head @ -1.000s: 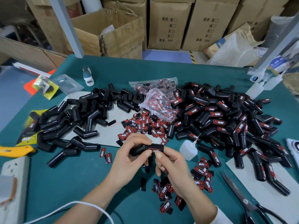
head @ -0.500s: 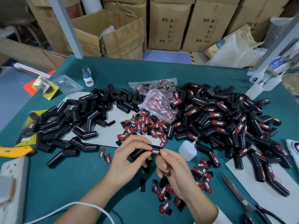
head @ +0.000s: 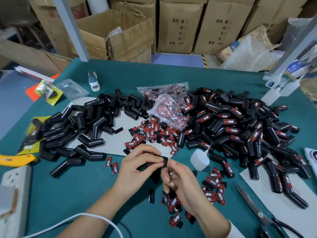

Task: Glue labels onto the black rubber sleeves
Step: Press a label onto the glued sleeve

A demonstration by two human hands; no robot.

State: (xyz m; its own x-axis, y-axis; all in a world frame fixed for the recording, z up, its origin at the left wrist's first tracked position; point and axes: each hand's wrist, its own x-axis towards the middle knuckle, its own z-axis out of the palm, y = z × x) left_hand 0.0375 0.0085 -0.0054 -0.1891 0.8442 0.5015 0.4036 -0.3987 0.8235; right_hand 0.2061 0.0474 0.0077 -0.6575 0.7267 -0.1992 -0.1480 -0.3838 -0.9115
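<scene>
I have the bent black rubber sleeve up off the teal-covered desk, between both hands in front of me. My left hand has its fingers curled round the sleeve's body, thumb on the near side, so only the sleeve's right end pokes out. My right hand is curled too, with its thumb and forefinger tip meeting that exposed end, where a sliver of red and white suggests the small red-and-black printed label sits. I cannot see how much of the label is down, since the fingers cover most of it.

I judge this to be the pressing step. To do it well I would keep the left grip firm so the tube does not roll, and press along the whole label, edges included, because a flat label on a curved surface wants to lift at the corners. I would hold steady until the glue takes, avoid sliding it askew, and keep squeezed-out glue off my fingertips.

The small translucent plastic glue bottle stands just right of my hands. The heap of unlabelled black sleeves lies to the left, the heap of labelled sleeves to the right, and loose red-and-black labels are scattered between them.
</scene>
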